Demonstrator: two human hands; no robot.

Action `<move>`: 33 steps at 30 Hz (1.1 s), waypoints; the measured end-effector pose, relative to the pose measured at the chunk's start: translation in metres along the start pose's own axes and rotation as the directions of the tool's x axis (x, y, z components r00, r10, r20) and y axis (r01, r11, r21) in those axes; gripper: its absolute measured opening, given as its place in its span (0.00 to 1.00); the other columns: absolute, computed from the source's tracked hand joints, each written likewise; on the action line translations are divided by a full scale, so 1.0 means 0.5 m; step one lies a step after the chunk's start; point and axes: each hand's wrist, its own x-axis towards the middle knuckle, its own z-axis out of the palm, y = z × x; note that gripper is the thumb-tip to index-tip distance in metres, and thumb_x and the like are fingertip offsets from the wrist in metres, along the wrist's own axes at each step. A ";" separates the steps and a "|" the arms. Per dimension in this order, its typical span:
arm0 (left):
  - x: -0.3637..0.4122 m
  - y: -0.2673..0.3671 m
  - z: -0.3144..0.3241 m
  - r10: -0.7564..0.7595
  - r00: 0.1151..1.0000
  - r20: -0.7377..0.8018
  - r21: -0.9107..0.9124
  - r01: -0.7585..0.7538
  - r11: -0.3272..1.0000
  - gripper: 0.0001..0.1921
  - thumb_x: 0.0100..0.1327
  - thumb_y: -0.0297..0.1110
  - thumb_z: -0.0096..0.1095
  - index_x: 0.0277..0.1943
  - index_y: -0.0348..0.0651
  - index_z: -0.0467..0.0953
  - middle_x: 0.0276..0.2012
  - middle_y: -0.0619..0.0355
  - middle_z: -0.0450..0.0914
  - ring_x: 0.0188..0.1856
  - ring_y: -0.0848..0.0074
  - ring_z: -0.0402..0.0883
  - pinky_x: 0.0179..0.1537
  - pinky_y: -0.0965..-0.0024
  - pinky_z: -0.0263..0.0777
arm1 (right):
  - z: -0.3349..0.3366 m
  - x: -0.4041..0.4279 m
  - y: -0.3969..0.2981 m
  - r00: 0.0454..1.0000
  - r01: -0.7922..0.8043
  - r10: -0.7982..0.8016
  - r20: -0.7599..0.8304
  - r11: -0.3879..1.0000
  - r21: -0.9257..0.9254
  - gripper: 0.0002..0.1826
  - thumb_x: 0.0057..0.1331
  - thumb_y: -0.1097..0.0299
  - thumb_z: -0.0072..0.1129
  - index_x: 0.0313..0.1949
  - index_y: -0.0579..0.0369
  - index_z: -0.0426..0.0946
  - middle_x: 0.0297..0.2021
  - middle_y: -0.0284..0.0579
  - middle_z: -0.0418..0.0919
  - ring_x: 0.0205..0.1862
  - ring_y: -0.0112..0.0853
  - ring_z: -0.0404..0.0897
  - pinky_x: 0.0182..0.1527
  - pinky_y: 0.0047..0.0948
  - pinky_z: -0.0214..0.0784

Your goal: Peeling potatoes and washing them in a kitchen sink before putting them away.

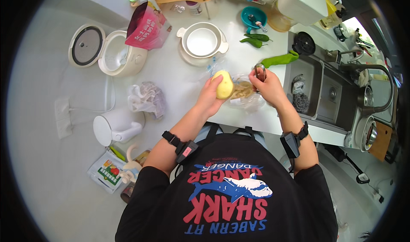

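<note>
My left hand [208, 98] grips a peeled, pale yellow potato [225, 85], with the thumb lying along its top. In my right hand [270, 86] is a vegetable peeler [260, 69]; its looped metal end sticks out past the fingers, and the rest is hidden. The peeler is apart from the potato, off to its right. Below and between the hands, a clear plastic bag [248, 102] lies spread at the counter's near edge with potato peels [242, 90] on it. A long green pepper [278, 60] lies just beyond my right hand.
A white round pan [221, 34] stands beyond the potato, near two smaller green peppers [256, 42] and a teal bowl [246, 16]. Leftward are a crumpled plastic bag [147, 98], white kettle [120, 126], open rice cooker [137, 62] and pink pouch [153, 27]. The sink [312, 82] is right.
</note>
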 end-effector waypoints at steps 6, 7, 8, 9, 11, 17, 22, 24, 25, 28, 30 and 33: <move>-0.031 -0.013 0.032 -0.239 0.971 0.023 -0.058 0.240 0.969 0.22 0.73 0.53 0.40 0.58 0.46 0.66 0.51 0.54 0.74 0.51 0.67 0.76 0.49 0.63 0.76 | 0.061 -0.031 -0.057 1.000 0.023 0.005 -0.027 0.380 0.925 0.09 0.73 0.64 0.48 0.41 0.57 0.68 0.31 0.44 0.80 0.35 0.31 0.81 0.43 0.30 0.75; -0.033 -0.019 0.031 -0.243 0.970 0.027 -0.056 0.244 0.968 0.22 0.73 0.53 0.40 0.58 0.46 0.66 0.51 0.54 0.74 0.51 0.67 0.76 0.49 0.63 0.76 | 0.076 -0.027 -0.049 0.998 0.058 -0.019 -0.055 0.405 0.912 0.09 0.74 0.64 0.47 0.41 0.58 0.68 0.33 0.47 0.80 0.36 0.33 0.82 0.44 0.32 0.76; -0.035 -0.023 0.027 -0.268 0.962 0.051 -0.058 0.271 0.961 0.23 0.73 0.55 0.38 0.57 0.47 0.67 0.50 0.55 0.74 0.49 0.69 0.76 0.47 0.65 0.76 | 0.086 -0.026 -0.049 0.998 0.061 -0.017 -0.059 0.405 0.912 0.09 0.74 0.64 0.47 0.41 0.58 0.68 0.33 0.47 0.80 0.36 0.33 0.82 0.44 0.32 0.76; -0.037 -0.027 0.023 -0.294 0.953 0.074 -0.058 0.298 0.953 0.24 0.72 0.56 0.37 0.56 0.47 0.67 0.49 0.56 0.74 0.47 0.71 0.76 0.44 0.66 0.77 | 0.094 -0.027 -0.050 0.997 0.072 -0.046 -0.059 0.396 0.916 0.09 0.74 0.64 0.47 0.41 0.58 0.68 0.33 0.47 0.80 0.36 0.33 0.82 0.44 0.31 0.76; -0.039 -0.033 0.018 -0.321 0.941 0.105 -0.115 0.332 0.936 0.24 0.73 0.56 0.34 0.56 0.48 0.67 0.49 0.57 0.74 0.46 0.72 0.76 0.43 0.68 0.75 | 0.108 -0.034 -0.051 0.997 0.073 -0.063 -0.050 0.439 0.895 0.11 0.74 0.61 0.47 0.38 0.56 0.68 0.31 0.44 0.80 0.35 0.33 0.81 0.47 0.33 0.74; -0.059 -0.040 0.036 -0.371 0.916 0.152 -0.253 0.399 0.881 0.20 0.71 0.54 0.41 0.53 0.51 0.70 0.45 0.64 0.76 0.43 0.77 0.77 0.43 0.72 0.76 | 0.125 -0.049 -0.042 0.976 0.109 -0.218 0.007 0.515 0.850 0.09 0.73 0.63 0.49 0.39 0.57 0.69 0.29 0.44 0.81 0.34 0.30 0.81 0.57 0.31 0.66; -0.069 -0.033 0.062 -0.354 0.932 0.081 -0.229 0.363 0.903 0.17 0.71 0.52 0.45 0.52 0.53 0.70 0.44 0.65 0.76 0.44 0.79 0.77 0.43 0.74 0.76 | 0.118 -0.050 -0.044 0.967 0.128 -0.254 0.032 0.587 0.799 0.08 0.72 0.66 0.50 0.39 0.58 0.69 0.29 0.43 0.81 0.34 0.29 0.81 0.59 0.31 0.65; -0.061 -0.036 0.047 -0.361 0.929 0.083 -0.261 0.370 0.892 0.16 0.70 0.52 0.46 0.51 0.52 0.70 0.44 0.65 0.75 0.43 0.78 0.77 0.40 0.74 0.75 | 0.113 -0.048 -0.051 0.970 0.114 -0.243 0.025 0.541 0.833 0.08 0.72 0.66 0.50 0.39 0.58 0.69 0.28 0.42 0.80 0.33 0.28 0.80 0.54 0.30 0.69; -0.057 -0.038 0.039 -0.360 0.929 0.085 -0.260 0.369 0.892 0.16 0.70 0.52 0.46 0.51 0.52 0.70 0.44 0.65 0.75 0.43 0.78 0.77 0.40 0.74 0.75 | 0.111 -0.045 -0.051 0.969 0.116 -0.244 0.023 0.542 0.833 0.08 0.72 0.66 0.50 0.39 0.58 0.69 0.28 0.42 0.80 0.33 0.28 0.80 0.54 0.30 0.69; -0.051 -0.037 0.024 -0.345 0.917 0.201 -0.232 0.387 0.892 0.19 0.71 0.52 0.40 0.53 0.51 0.69 0.42 0.61 0.74 0.41 0.74 0.73 0.40 0.69 0.71 | 0.107 -0.036 -0.047 0.990 0.075 -0.140 -0.004 0.505 0.860 0.09 0.72 0.64 0.50 0.38 0.57 0.69 0.27 0.41 0.78 0.31 0.28 0.80 0.45 0.29 0.73; -0.051 -0.038 0.016 -0.308 0.912 0.269 -0.203 0.367 0.908 0.18 0.71 0.52 0.40 0.53 0.51 0.68 0.41 0.61 0.74 0.39 0.72 0.74 0.36 0.70 0.72 | 0.100 -0.032 -0.046 0.993 0.024 -0.111 0.027 0.435 0.900 0.10 0.72 0.65 0.50 0.37 0.59 0.70 0.28 0.44 0.78 0.29 0.28 0.79 0.37 0.25 0.73; -0.060 -0.029 0.009 -0.387 0.868 0.310 -0.146 0.446 0.883 0.18 0.70 0.53 0.41 0.52 0.51 0.68 0.41 0.58 0.75 0.36 0.71 0.76 0.34 0.71 0.72 | 0.087 -0.033 -0.058 0.998 -0.012 -0.055 0.038 0.412 0.911 0.11 0.72 0.63 0.50 0.36 0.58 0.69 0.27 0.44 0.78 0.29 0.29 0.78 0.37 0.27 0.73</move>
